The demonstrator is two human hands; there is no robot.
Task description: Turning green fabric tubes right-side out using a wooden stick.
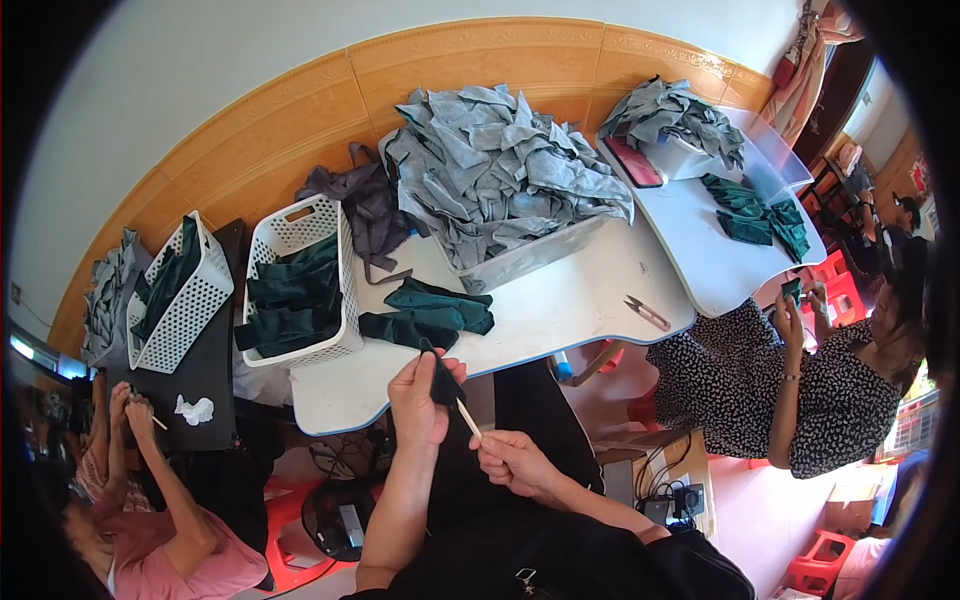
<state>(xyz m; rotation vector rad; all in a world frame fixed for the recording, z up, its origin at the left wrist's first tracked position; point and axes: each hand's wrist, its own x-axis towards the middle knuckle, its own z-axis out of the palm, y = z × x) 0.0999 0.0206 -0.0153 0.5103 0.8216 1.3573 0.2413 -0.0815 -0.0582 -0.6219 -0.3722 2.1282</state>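
My left hand [415, 402] is closed on a small dark green velvety fabric piece [443, 382], its pointed corner sticking up past my fingers. My right hand [515, 463] pinches the lower end of a pale wooden stick [468, 418]. The stick's upper end meets the fabric; whether it goes inside, I cannot tell. Just beyond my left hand, folded dark green pieces [440, 308] lie on the white table [560, 305]. Left of them stands a white perforated basket [345, 310] with more green pieces.
A grey bin [530, 255] heaped with grey fabric [500, 170] stands at the back. Thread snips [648, 312] lie near the table's right edge. Co-workers sit at the left [190, 530] and right [790, 390], hands busy. A red phone-like object [633, 162] rests on the adjoining table.
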